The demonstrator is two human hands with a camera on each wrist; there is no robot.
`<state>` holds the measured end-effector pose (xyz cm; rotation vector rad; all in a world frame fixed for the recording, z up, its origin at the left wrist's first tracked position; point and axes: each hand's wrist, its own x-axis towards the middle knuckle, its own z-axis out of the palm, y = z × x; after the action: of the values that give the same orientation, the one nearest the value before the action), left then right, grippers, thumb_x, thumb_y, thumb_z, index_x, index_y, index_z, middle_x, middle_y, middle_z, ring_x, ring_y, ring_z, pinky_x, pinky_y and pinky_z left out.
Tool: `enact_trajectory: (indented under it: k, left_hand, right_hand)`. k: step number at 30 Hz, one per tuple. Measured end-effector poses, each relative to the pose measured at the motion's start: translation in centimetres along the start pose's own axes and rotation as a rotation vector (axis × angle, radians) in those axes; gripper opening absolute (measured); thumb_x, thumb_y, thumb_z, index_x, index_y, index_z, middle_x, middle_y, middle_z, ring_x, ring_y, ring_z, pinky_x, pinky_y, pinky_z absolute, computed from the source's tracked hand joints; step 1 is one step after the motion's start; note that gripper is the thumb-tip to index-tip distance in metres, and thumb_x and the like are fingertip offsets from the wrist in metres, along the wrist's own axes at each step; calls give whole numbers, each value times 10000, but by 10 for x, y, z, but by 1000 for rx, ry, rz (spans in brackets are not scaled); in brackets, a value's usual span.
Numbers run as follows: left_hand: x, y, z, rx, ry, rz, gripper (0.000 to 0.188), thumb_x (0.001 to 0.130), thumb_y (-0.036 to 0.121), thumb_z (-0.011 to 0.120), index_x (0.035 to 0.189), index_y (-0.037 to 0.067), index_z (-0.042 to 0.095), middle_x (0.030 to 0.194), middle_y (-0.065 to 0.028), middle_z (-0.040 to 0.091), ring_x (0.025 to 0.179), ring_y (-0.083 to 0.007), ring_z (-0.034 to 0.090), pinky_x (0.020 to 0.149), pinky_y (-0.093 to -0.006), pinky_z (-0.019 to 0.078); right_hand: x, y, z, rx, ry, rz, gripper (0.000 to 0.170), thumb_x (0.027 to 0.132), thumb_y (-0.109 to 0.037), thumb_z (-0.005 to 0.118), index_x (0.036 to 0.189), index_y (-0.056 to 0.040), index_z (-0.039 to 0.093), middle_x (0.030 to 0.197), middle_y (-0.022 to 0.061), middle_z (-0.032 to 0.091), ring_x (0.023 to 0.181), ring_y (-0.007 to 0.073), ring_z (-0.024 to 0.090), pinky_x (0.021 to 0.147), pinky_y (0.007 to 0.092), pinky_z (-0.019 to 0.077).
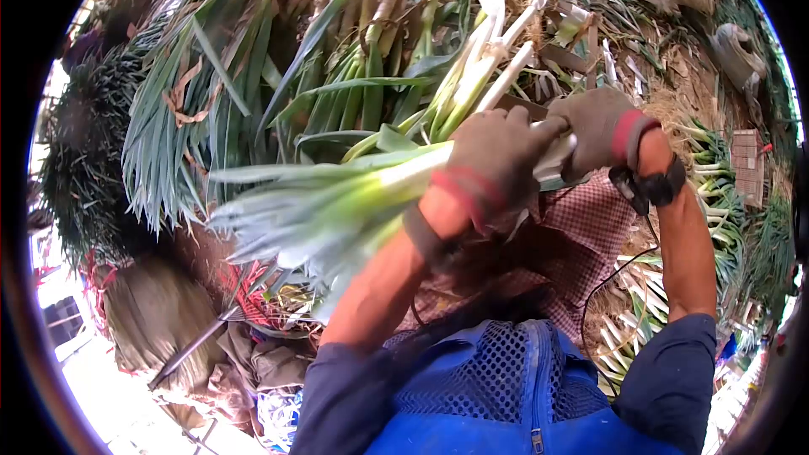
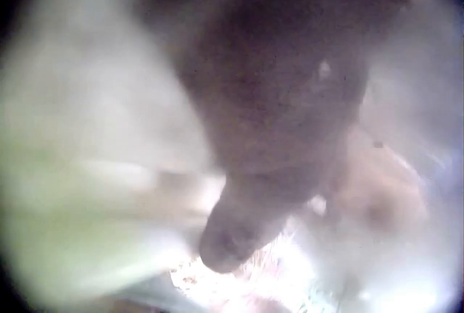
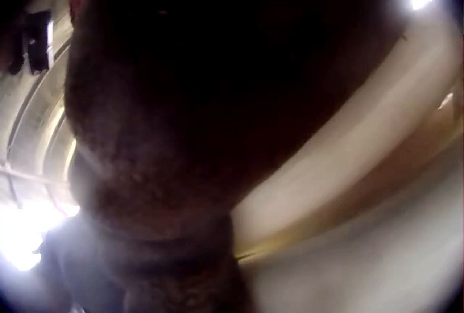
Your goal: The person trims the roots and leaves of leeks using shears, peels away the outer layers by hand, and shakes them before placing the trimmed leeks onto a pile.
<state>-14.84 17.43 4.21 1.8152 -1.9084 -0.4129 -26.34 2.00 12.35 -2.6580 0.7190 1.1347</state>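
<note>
The left hand (image 1: 499,156) has its fingers curled around leafy green onions (image 1: 396,181) above the checked cloth (image 1: 590,215); the right hand (image 1: 594,131) closes on their white ends, close beside it.

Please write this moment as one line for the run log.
left hand: grips leek-like bunch | right hand: grips its white end | leaves: blurred, toward left | leafy pile: beyond hands
</note>
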Motion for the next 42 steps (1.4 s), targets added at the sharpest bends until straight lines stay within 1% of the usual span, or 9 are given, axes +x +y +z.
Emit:
enact_trajectory:
  k: [4, 7, 12, 14, 18, 21, 28, 36, 42]
  left_hand:
    - [6, -9, -12, -66, -104, -132, 742, 708, 256, 894, 1397, 172, 630, 1097, -131, 690, 1005, -371, 707, 857, -486, 582]
    - [-17, 23, -4, 201, 561, -35, 597, 787, 250, 840, 1332, 86, 660, 1172, -137, 703, 1064, -351, 680, 925, -487, 539]
    - [-63, 66, 63, -542, 129, -16, 499, 953, 279, 748, 1338, -21, 642, 1140, -171, 715, 1014, -314, 705, 902, -435, 562]
    - [-66, 63, 96, -1446, -309, -466, 458, 980, 333, 784, 1288, 5, 695, 1064, -123, 742, 953, -257, 723, 835, -366, 592]
    - [-58, 43, 105, -1787, -344, -563, 386, 1016, 219, 740, 1316, -14, 672, 1069, -111, 746, 974, -220, 728, 877, -369, 609]
    - [-53, 40, 135, -2150, -30, -443, 437, 1036, 295, 719, 1370, 24, 642, 1188, -111, 747, 1061, -274, 756, 904, -453, 641]
    - [-55, 56, 71, -1974, 74, -423, 532, 1066, 300, 664, 1501, 18, 545, 1274, -162, 740, 1055, -286, 762, 889, -454, 640]
    - [-42, 58, 20, -1621, 197, -238, 420, 1056, 251, 660, 1372, -26, 653, 1107, -127, 756, 984, -206, 715, 863, -355, 587]
    - [-34, 29, 48, -1817, 171, -252, 678, 1088, 612, 526, 1480, 61, 583, 1337, -138, 692, 1217, -256, 643, 1015, -421, 516]
  right_hand:
    - [24, 20, 9, 217, 22, -118, 692, 548, -374, 927, 1167, -94, 792, 1059, 167, 803, 975, 343, 762, 892, 430, 583]
    - [39, 41, 27, 377, -11, -123, 712, 545, -349, 937, 1168, -43, 779, 1047, 179, 798, 970, 339, 762, 896, 421, 581]
    - [51, 56, 44, 642, -137, -98, 830, 516, -140, 996, 1277, 25, 710, 1122, 104, 798, 1008, 211, 722, 923, 359, 568]
    - [48, 52, 39, 615, -149, -91, 824, 521, -154, 998, 1273, 24, 712, 1119, 107, 798, 1003, 213, 724, 923, 359, 569]
    - [33, 47, 34, 598, -184, -111, 757, 572, -256, 1003, 1221, 25, 731, 1077, 118, 802, 954, 223, 736, 879, 372, 570]
    - [23, 52, 41, 564, -134, -233, 714, 649, -402, 988, 1168, 20, 737, 1042, 132, 800, 922, 228, 741, 845, 387, 568]
    - [-56, 55, 24, 273, 258, -280, 895, 598, -443, 1019, 1341, -92, 664, 1143, 131, 779, 1080, 307, 757, 961, 425, 579]
    - [-69, 57, -44, 449, 34, -262, 869, 649, -328, 1013, 1379, -2, 672, 1161, 159, 787, 1003, 324, 761, 889, 413, 605]
    - [-68, 49, -48, 443, 225, -51, 728, 654, -323, 993, 1267, -21, 739, 1096, 192, 795, 988, 342, 772, 874, 415, 608]
